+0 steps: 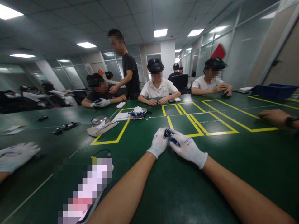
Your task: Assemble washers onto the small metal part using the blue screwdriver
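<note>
The white-gloved left hand (pixel 159 142) is closed around a small dark object (pixel 167 133), apparently rounded, over the green table (pixel 163 196). The right hand (pixel 187 147) meets it with curled fingers, though I cannot tell whether they grip it too. Yellow tape outlines (pixel 221 133) lie beyond, a cloth (pixel 101 129) farther left.

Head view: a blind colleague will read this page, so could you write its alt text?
The wearer's white-gloved left hand and right hand share a grip on a small dark object over a green table marked with yellow outlines. Across it, three people sit and another person stands.
</note>
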Action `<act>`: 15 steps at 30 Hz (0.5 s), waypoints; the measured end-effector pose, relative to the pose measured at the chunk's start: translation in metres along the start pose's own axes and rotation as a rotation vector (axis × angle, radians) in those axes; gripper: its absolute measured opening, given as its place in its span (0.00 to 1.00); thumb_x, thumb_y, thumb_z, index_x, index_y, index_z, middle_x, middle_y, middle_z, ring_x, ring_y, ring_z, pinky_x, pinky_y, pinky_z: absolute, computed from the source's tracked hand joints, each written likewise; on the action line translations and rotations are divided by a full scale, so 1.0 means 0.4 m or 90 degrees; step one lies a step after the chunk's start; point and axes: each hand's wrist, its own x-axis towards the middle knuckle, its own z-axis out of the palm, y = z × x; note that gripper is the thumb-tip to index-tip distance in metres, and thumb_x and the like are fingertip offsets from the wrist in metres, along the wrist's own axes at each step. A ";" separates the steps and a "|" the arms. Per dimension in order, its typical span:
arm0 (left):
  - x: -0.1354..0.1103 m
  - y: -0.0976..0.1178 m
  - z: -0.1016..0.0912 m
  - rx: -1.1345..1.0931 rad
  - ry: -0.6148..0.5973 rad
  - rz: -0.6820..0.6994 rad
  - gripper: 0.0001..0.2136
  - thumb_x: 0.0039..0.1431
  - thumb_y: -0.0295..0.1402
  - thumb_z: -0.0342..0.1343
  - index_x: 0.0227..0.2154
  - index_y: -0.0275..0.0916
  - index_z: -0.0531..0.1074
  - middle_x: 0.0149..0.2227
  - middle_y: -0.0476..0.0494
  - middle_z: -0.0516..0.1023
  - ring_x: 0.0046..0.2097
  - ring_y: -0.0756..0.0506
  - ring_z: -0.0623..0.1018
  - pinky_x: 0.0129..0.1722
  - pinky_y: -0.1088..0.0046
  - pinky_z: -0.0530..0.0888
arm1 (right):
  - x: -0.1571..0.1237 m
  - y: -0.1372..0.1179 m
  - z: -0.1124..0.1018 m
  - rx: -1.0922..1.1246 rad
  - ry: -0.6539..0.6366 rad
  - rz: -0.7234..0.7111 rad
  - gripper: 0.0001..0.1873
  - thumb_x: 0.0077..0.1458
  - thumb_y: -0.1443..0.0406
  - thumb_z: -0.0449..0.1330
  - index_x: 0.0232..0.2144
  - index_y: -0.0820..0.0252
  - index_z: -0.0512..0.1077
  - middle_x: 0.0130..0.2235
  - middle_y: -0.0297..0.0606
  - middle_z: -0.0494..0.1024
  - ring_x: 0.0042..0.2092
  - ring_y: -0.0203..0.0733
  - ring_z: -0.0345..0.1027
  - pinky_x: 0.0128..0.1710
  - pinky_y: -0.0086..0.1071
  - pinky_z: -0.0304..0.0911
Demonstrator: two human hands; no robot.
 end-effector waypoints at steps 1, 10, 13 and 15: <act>0.000 0.000 0.000 0.005 0.004 -0.002 0.13 0.58 0.25 0.58 0.47 0.37 0.72 0.46 0.41 0.76 0.49 0.43 0.76 0.53 0.63 0.74 | 0.000 0.004 0.003 -0.017 -0.008 -0.010 0.11 0.63 0.62 0.56 0.41 0.60 0.77 0.60 0.48 0.73 0.58 0.52 0.71 0.56 0.45 0.68; -0.001 -0.001 0.003 0.023 -0.009 -0.005 0.16 0.56 0.21 0.56 0.48 0.38 0.72 0.48 0.40 0.76 0.51 0.43 0.76 0.56 0.62 0.73 | 0.001 0.020 0.020 -0.131 -0.039 -0.072 0.14 0.64 0.62 0.55 0.43 0.63 0.76 0.59 0.50 0.74 0.51 0.50 0.75 0.52 0.40 0.70; -0.003 -0.001 0.003 0.023 -0.017 0.001 0.16 0.56 0.21 0.55 0.48 0.38 0.72 0.48 0.40 0.76 0.51 0.43 0.76 0.56 0.63 0.73 | 0.003 0.017 0.019 -0.186 -0.052 -0.090 0.16 0.65 0.62 0.53 0.47 0.65 0.75 0.58 0.51 0.74 0.50 0.50 0.75 0.51 0.40 0.69; -0.004 -0.003 0.003 0.027 -0.019 0.005 0.17 0.55 0.20 0.55 0.47 0.38 0.73 0.48 0.40 0.76 0.51 0.43 0.76 0.56 0.63 0.73 | 0.006 0.012 0.016 -0.224 -0.072 -0.090 0.18 0.65 0.62 0.52 0.50 0.67 0.74 0.56 0.51 0.75 0.48 0.50 0.75 0.49 0.40 0.69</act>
